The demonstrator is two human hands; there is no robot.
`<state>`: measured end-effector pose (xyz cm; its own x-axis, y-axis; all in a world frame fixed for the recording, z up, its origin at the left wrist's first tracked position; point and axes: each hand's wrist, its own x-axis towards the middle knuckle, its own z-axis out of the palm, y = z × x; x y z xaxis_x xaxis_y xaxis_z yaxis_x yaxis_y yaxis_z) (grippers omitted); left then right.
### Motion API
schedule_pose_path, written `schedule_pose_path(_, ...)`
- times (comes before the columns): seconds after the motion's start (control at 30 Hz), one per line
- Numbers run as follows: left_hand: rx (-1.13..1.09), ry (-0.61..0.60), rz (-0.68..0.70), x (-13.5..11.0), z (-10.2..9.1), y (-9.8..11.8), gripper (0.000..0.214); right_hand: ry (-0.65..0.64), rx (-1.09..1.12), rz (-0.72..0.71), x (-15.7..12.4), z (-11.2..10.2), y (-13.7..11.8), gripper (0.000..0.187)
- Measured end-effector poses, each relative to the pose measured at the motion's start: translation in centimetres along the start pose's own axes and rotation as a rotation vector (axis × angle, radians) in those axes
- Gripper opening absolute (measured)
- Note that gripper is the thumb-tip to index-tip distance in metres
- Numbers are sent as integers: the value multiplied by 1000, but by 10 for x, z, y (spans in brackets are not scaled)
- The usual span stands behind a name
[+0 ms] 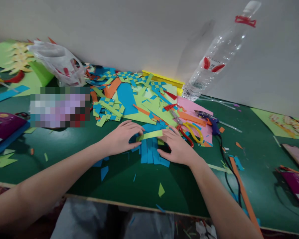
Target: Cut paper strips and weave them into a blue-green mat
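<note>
A light green paper strip (149, 135) stretches crosswise over a sheet of blue paper cut into strips (149, 151). My left hand (123, 136) pinches the strip's left end, fingers curled and thumb below. At its right end my right hand (175, 142) grips it too, with the fingertips partly hidden. More blue paper shows just behind the hands. Scissors (189, 130) with red and yellow handles lie beyond my right hand. Past my left hand sits a woven piece of green and blue paper strips (108, 109).
A tall plastic bottle (214, 59) leans against the wall at the back right. A blue glue gun (213, 124) with a black cord lies on pink paper (201, 106). At the left are a plastic bag (59, 63) and a purple box (6, 127). Paper scraps litter the green table (189, 189).
</note>
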<state>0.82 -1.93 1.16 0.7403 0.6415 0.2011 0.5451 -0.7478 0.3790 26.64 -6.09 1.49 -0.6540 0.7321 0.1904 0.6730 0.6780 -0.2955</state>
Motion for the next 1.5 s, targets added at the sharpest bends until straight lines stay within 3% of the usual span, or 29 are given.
schedule_pose_path(0.2, -17, 35, -25, 0, -1, 2, 18, 59, -12, -35, 1, 0, -4, 27)
schedule_pose_path(0.57, -56, 0, -82, 0, 2, 3, 29, 91, -33, -89, 2, 3, -9, 40)
schedule_pose_path(1.1, -11, -3, -134, -1, 0, 3, 45, -52, -19, -86, 1, 6, -18, 58)
schedule_pose_path(1.33, -10, -3, -139, 0, 1, 6, 45, 87, -39, -74, 3, 3, -14, 38)
schedule_pose_path(1.5, 0, -13, -70, 1, 0, 11, 38, 98, -27, -105, 1, 3, -12, 33)
